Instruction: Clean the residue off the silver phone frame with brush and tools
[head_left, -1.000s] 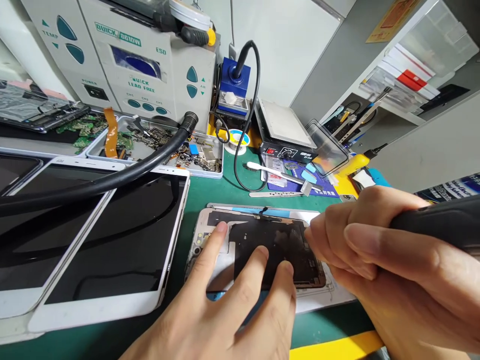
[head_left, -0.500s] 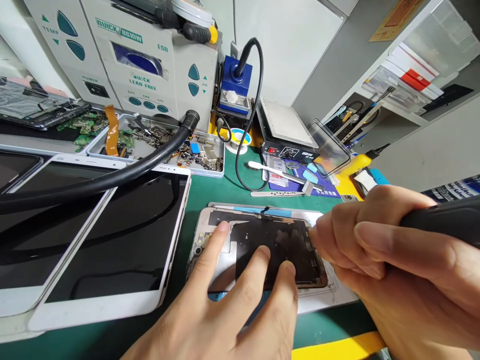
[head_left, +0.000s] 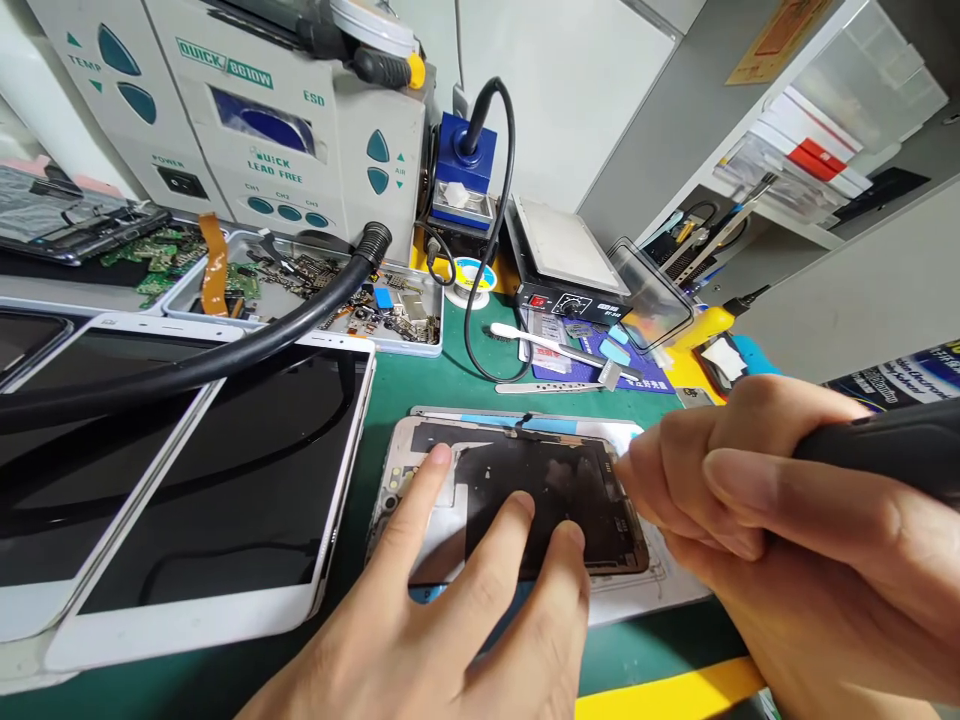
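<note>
A dark phone screen part (head_left: 570, 470), its back side up, lies on a white pad (head_left: 679, 590). Fingers of my left hand (head_left: 442, 630) are spread and rest on its left and middle, pressing it flat without gripping. At the right edge of the part, my right hand (head_left: 742, 490) is closed around a tool with a thick black handle (head_left: 885, 445). Its working end is hidden behind my fingers, so the tool's kind cannot be made out.
Large white-framed phones (head_left: 225, 490) lie at left under a thick black hose (head_left: 277, 335). Behind stand a hot air station (head_left: 247, 120), a tray of circuit boards (head_left: 431, 350), a blue soldering iron stand (head_left: 461, 150) and a heating plate (head_left: 566, 240). A white brush (head_left: 540, 345) lies beyond the pad.
The whole view has shifted slightly, so things appear a little further left. Both hands keep nearly the same places on the screen part, and the grip on the black handle is unchanged.
</note>
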